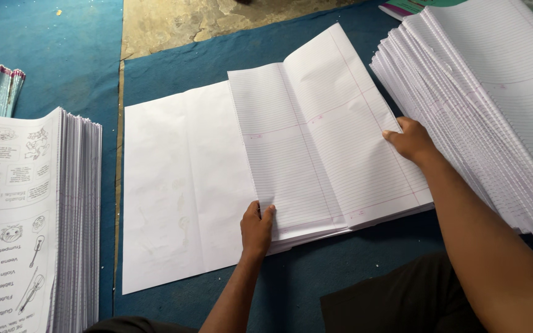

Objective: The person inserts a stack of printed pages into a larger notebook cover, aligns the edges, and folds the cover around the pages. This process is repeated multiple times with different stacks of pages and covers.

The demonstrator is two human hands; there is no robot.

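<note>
Two paper stacks (pixel 44 216) (pixel 495 105) flank the ruled bundle (pixel 328 142) under both hands (pixel 256 228) (pixel 411 140).

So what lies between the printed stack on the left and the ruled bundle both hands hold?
In the head view, a blank white sheet on the blue mat; the ruled bundle overlaps its right edge.

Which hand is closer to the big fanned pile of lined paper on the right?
The right hand. It rests on the ruled sheets beside the fanned pile. The left hand pinches those sheets' lower left corner, farther away.
</note>
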